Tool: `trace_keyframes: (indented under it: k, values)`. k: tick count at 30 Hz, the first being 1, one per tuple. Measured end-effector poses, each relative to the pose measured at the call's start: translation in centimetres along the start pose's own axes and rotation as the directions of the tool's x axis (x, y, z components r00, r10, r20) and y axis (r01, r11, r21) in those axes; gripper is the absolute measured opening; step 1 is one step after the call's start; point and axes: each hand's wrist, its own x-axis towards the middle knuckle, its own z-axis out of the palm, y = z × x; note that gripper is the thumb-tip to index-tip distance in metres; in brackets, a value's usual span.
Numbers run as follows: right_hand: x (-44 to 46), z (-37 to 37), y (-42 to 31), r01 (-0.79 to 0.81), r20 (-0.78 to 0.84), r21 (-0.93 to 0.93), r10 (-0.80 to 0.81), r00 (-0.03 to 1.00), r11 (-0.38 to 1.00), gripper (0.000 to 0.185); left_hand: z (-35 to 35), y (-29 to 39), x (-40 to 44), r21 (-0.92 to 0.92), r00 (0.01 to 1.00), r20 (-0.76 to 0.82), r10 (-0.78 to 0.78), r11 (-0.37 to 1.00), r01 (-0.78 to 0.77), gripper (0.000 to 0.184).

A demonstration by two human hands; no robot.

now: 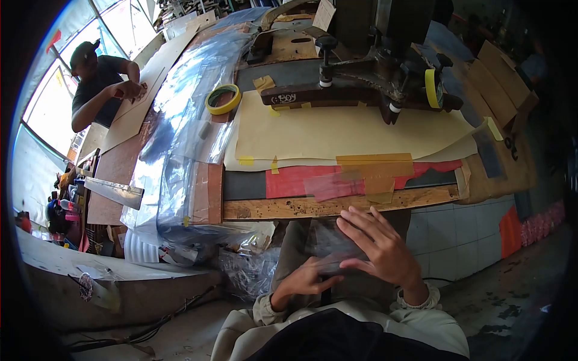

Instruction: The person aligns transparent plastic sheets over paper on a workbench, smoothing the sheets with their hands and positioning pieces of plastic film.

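Observation:
A clear plastic sheet or bag [330,243] is over my lap, in front of the bench edge. My left hand [307,279] is at its lower left edge, with the plastic between thumb and fingers; some fingertips are hidden. Flat and with fingers stretched out, my right hand [380,248] lies at the plastic's right side; whether its palm presses on the film I cannot tell. Just beyond the hands runs the wooden bench edge [337,208]. Behind it lie a red sheet [289,182] with brown tape [376,162] and a large cream paper sheet [337,135].
A dark metal machine arm [361,84] with clamp knobs spans the bench. One yellow tape roll [212,107] lies at left; another tape roll [431,89] hangs on the arm. Plastic sheeting [180,138] covers the left side, near a metal blade [114,191]. A person [99,84] works beyond.

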Motion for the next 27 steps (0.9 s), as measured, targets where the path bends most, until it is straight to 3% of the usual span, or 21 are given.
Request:
trace_keyframes:
  k: [2,5,8,11,12,14,16,19,21,23,25,27]
  values:
    - [-0.6,-0.4,0.0,0.053,-0.012,0.038,-0.052,0.999,0.998,0.059,0.5,-1.2,-0.3,0.003,0.994,-0.015,0.112,0.994,-0.112,0.043]
    - [-1.4,-1.6,0.0,0.143,-0.026,0.257,-0.141,0.990,0.956,0.042,-0.2,-0.4,-0.1,-0.136,0.995,0.092,-0.031,0.990,0.043,0.043]
    - [-1.7,-2.4,-0.1,0.238,-0.072,0.567,-0.241,0.968,0.789,0.028,0.0,0.9,0.5,-0.236,0.991,-0.128,-0.025,0.972,-0.006,0.040]
    - [-1.4,-2.5,0.0,0.207,-0.011,0.676,-0.271,0.962,0.707,0.025,-0.3,-0.9,-0.2,-0.244,0.997,-0.002,-0.082,0.966,0.080,0.035]
    - [-1.2,-1.9,0.3,0.222,-0.016,0.642,-0.277,0.961,0.734,0.031,0.3,-1.8,-0.4,-0.167,0.993,-0.084,0.077,0.982,-0.090,0.027]
    - [-0.8,-1.5,0.2,0.143,0.009,0.417,-0.161,0.987,0.897,0.039,0.2,-1.9,-1.6,-0.225,0.979,0.061,-0.196,0.953,0.205,0.024]
    - [-0.6,-1.7,0.1,0.047,0.040,0.243,-0.058,0.998,0.969,0.054,0.6,-2.1,-2.3,-0.291,0.949,0.056,-0.311,0.904,0.313,0.025]
    - [-0.7,-1.0,0.3,0.031,0.092,0.297,-0.061,0.994,0.954,0.049,2.7,-2.4,-3.1,-0.461,0.900,-0.165,-0.403,0.839,0.291,0.029]
    - [-1.2,0.1,0.8,0.054,0.051,0.330,-0.075,0.996,0.942,0.042,3.8,-0.7,-2.6,-0.608,0.758,-0.233,-0.610,0.699,0.375,0.031]
    - [-1.6,1.3,1.0,0.059,-0.034,0.306,-0.051,0.998,0.950,0.033,4.3,-1.1,-2.1,-0.560,0.748,-0.261,-0.610,0.727,0.397,0.036]
    - [-1.6,2.6,0.7,0.039,-0.166,0.222,-0.001,0.986,0.974,0.024,4.4,-2.4,-2.0,-0.588,0.750,-0.187,-0.634,0.684,0.432,0.040]
    - [-1.7,4.2,1.0,-0.006,-0.101,-0.025,0.003,0.995,1.000,0.020,3.8,-3.3,-1.7,-0.673,0.751,0.001,-0.660,0.555,0.489,0.044]
